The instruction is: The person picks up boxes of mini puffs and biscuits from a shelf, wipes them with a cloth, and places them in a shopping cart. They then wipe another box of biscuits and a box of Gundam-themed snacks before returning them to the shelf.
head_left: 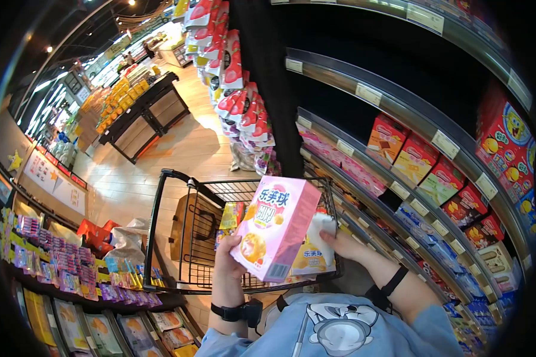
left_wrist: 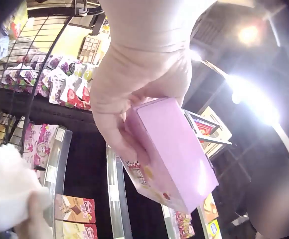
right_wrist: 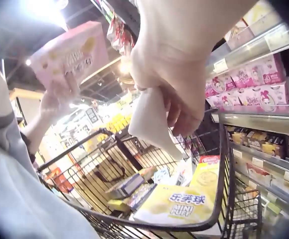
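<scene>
Head view: left fingers (head_left: 229, 244) grip pink box (head_left: 277, 229), clear of cart rim (head_left: 178, 175); right fingers (head_left: 332, 240) pinch tissue (head_left: 323, 225).

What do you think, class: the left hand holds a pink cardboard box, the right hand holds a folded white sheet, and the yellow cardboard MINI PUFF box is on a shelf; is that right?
Wrong place: the right wrist view shows the yellow cardboard MINI PUFF box in the black wire cart. The left hand does hold the pink cardboard box, the right hand the white sheet.
</scene>
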